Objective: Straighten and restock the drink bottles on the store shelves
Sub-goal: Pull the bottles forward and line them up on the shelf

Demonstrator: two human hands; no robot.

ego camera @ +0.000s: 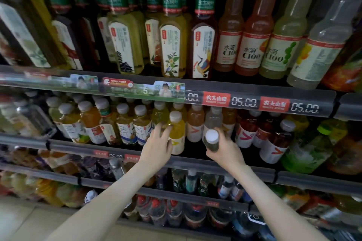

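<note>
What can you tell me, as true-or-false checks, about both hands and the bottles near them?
1. The left hand grips a yellow bottle. True.
2. The right hand is empty. False: it holds a dark bottle with a white cap.
3. The C100 bottles stand on the shelf above both hands. True.
4. The price tags read 03.00. False: they read 05.00.

This is looking like a shop's drinks aisle: tiered shelves are carrying rows of bottled drinks packed label-forward, while the shelf edges are showing price tags reading 05.00, red brand labels and a promotional strip.
</note>
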